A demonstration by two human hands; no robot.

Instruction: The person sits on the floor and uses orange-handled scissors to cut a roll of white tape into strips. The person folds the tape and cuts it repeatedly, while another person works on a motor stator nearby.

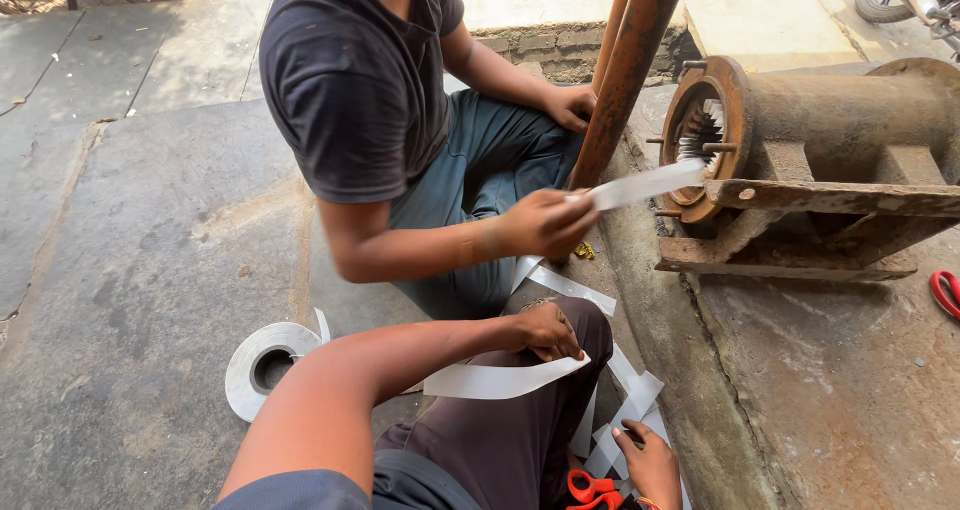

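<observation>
One roll of white tape point(262, 366), flat on the concrete floor point(130, 240) toward its left side, hollow core up. Several cut white strips point(625, 410) heaped on the floor beside the wearer's knee, thin, smooth and papery, some crossed over each other. One pair of orange-handled scissors point(590, 490) at the bottom edge, next to the heap; one more red handle point(945, 292) at the far right edge.

Left hand point(548, 330) closed in a pinch grip on one long white strip point(500, 378), fingers curled over its upper end, strip bowing across the thigh. Right hand point(650, 460) low by the heap, fingers loosely bent and resting on the cut strips; whether anything is actually gripped, cannot tell.

Across from the wearer, a second person sitting on the floor, one hand point(545, 222) clamped on another white strip point(645, 184) that reaches into the open end of a rusty motor housing point(830, 160). Housing round, heavy, brown with flaking rust, slotted core visible inside its ring, lying on a raised stone slab point(850, 370) at the right. Two rusty pipes point(632, 60) leaning upright just behind that hand.
</observation>
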